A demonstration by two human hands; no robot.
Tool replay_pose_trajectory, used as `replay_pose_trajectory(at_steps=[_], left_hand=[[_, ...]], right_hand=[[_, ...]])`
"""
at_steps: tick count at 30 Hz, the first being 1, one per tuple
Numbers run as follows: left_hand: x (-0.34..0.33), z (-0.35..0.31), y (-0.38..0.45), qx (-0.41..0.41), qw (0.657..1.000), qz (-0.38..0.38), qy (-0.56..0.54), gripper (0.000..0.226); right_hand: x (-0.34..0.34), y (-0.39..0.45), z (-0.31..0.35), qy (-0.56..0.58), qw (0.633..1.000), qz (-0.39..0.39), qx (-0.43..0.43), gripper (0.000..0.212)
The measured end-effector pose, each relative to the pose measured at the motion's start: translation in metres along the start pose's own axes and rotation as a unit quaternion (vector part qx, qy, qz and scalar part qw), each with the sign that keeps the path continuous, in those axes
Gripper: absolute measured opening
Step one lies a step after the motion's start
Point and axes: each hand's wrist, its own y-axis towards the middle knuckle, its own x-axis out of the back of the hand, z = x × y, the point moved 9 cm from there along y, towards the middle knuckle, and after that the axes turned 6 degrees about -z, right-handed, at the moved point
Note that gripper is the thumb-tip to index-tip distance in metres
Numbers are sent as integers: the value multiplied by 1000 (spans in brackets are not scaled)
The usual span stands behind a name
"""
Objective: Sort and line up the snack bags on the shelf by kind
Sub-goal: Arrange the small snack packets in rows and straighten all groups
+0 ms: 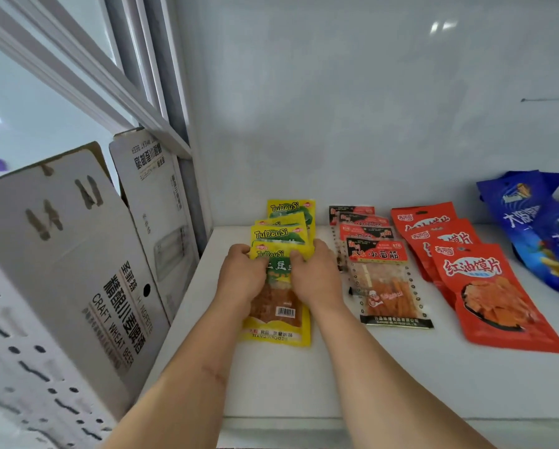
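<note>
Four bag rows lie on the shelf (pixel 385 377), each overlapping front to back. Left to right: TuDouSi bags (pixel 279 234), gluten-strip bags (pixel 385 280), chip bags (pixel 485 286), large bags (pixel 530 222). Cartons (pixel 87 254) stand left of the shelf.

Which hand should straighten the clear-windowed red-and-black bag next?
The right hand, probably: it rests on the front yellow TuDouSi bag directly beside the clear-windowed bag, while the left hand sits farther away.
</note>
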Motion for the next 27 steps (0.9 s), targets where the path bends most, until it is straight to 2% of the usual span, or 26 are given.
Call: replay_pose_trajectory(at_steps=[6,9,13,15,18,21,25,27], left_hand=[[-3,-16,22,8,999,25,-34,74],[-20,-9,45,16,997,61,-39,101],[-27,-24,39,0,994,93,-49,64],[-30,-23,41,-10,994,96,-56,69],[-31,-14,49,0,994,95,-56,93],[-14,-28,27,-25,997,67,14,79],[-10,-31,3,-131,981,69,129,56],[-17,-22,-8,-158,961,97,205,64]], right_hand=[[-9,13,4,49,998,26,-6,64],[-14,21,5,37,998,50,-21,71],[-16,27,5,20,998,54,-17,74],[-16,30,4,18,998,53,-19,72],[-16,33,5,19,999,48,-16,71],[-14,38,7,12,999,42,-12,68],[-9,53,29,-54,997,40,40,66],[-12,63,40,-110,990,56,75,64]])
